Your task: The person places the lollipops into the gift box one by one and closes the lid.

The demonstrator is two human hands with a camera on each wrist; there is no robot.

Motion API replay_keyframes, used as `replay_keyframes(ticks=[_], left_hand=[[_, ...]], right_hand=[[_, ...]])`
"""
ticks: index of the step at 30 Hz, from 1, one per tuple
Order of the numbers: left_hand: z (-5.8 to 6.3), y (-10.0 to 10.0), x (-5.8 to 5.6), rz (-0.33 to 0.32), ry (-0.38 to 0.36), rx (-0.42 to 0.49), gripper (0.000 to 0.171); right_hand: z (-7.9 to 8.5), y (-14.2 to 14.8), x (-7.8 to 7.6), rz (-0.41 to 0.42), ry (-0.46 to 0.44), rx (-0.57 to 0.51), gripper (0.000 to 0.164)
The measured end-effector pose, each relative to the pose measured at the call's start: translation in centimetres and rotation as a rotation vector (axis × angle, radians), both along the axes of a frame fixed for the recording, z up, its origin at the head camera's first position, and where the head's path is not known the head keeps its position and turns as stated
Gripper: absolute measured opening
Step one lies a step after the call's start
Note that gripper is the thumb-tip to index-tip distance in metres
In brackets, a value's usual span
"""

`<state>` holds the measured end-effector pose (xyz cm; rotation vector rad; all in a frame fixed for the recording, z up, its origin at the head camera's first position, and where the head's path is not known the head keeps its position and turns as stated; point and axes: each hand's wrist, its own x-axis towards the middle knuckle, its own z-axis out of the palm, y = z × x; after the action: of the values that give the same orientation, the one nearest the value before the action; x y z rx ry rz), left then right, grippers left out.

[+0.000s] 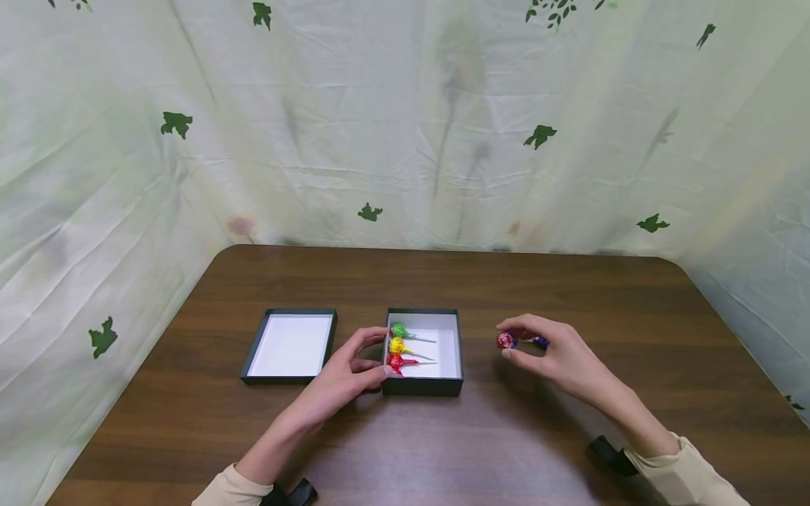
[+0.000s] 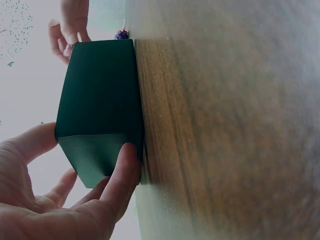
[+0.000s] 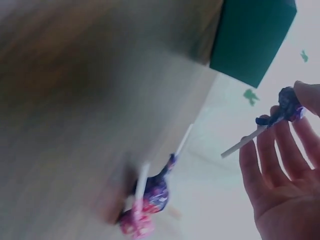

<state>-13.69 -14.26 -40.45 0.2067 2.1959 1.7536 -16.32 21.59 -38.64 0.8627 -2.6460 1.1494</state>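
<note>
The head camera looks forward and down from the near side of the desk (image 1: 569, 281), far enough back to take in its whole far edge and both far corners, with the curtain (image 1: 392, 154) behind. The left wrist camera sits low and close at the left hand (image 2: 65, 215), turned sideways so the desk fills its right side, facing the box (image 2: 97, 90). The right wrist camera, close and tilted, looks past the right hand (image 3: 285, 192) toward the curtain. All three share the box and right hand
</note>
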Motion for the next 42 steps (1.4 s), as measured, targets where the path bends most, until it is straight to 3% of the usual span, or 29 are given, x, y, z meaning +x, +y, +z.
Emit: replay_keyframes(ticks=[6, 13, 20, 24, 30, 36, 42], left_hand=[[-0.2, 0.0, 0.0, -0.003, 0.002, 0.014, 0.058], [-0.3, 0.0, 0.0, -0.004, 0.005, 0.019, 0.057], [-0.2, -0.1, 0.1, 0.011, 0.003, 0.006, 0.057], [-0.2, -0.1, 0.2, 0.024, -0.001, 0.003, 0.058], [-0.4, 0.1, 0.0, 0.012, 0.002, 0.011, 0.058], [-0.2, 0.0, -0.1, 0.022, 0.000, -0.001, 0.058], [-0.2, 0.0, -0.2, 0.008, -0.002, 0.005, 0.057]], right_hand=[[0.7, -1.4, 0.2, -0.026, -0.044, -0.077, 0.026], [3.4, -3.6, 1.5, 0.042, -0.014, -0.169, 0.030], [5.0, -5.5, 1.9, 0.088, -0.096, -0.269, 0.028], [4.8, -6.6, 1.3, 0.107, -0.117, -0.303, 0.029], [2.8, -7.4, 0.0, 0.099, -0.122, -0.290, 0.030], [2.0, -8.7, -0.8, 0.135, -0.158, -0.307, 0.028], [1.1, -10.0, -1.9, 0.140, -0.144, -0.219, 0.032]])
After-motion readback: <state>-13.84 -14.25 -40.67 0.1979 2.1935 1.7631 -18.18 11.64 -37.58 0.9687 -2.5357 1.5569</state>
